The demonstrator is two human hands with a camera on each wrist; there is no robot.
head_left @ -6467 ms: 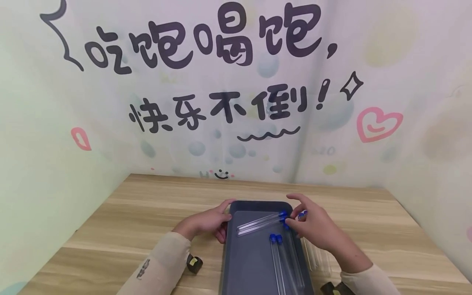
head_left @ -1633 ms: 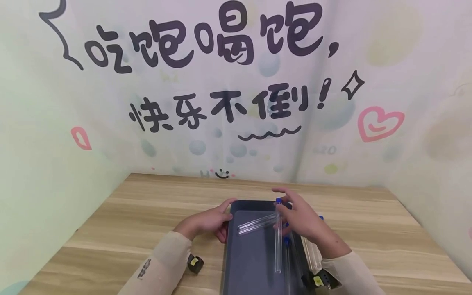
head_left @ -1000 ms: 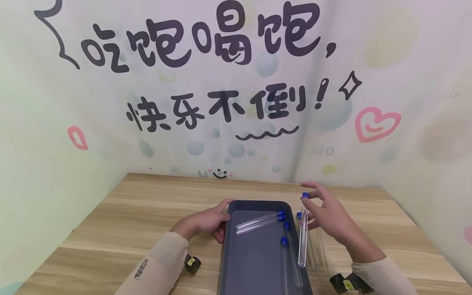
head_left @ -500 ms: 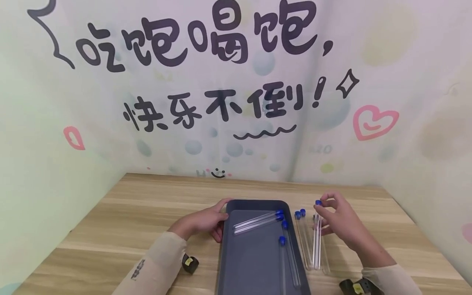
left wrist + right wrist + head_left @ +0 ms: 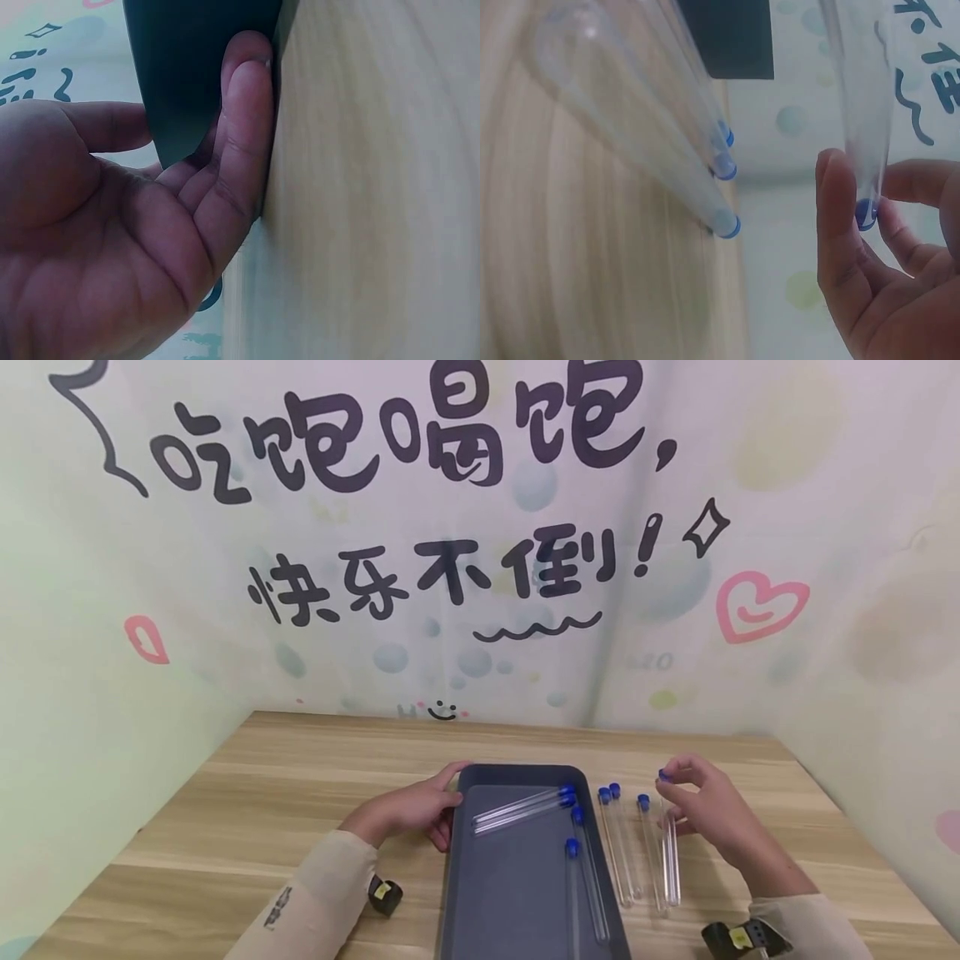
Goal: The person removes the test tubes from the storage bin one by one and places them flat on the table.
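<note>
My left hand [image 5: 412, 810] grips the left wall of a dark grey tray [image 5: 498, 902]. In the left wrist view its curled fingers lie at the tray side [image 5: 180, 67], close to the table. To the tray's right, my right hand [image 5: 712, 818] pinches a clear test tube [image 5: 672, 868] near its blue cap. The right wrist view shows this tube [image 5: 864, 90] raised off the wood. Inside the tray are two slanting tubes [image 5: 517, 811] and two lengthwise ones [image 5: 591, 881]. On the table, three more capped tubes [image 5: 651, 847] lie between tray and right hand.
The wooden table [image 5: 300, 760] meets a printed cloth wall [image 5: 360, 693] at the back. Each wrist wears a small black camera, the left one [image 5: 386, 896] near the tray. Tubes lie close along the tray's right side.
My right hand has lifted a test tube out of the tray and carried it right, past the three tubes on the table. The left hand keeps its grip on the tray.
</note>
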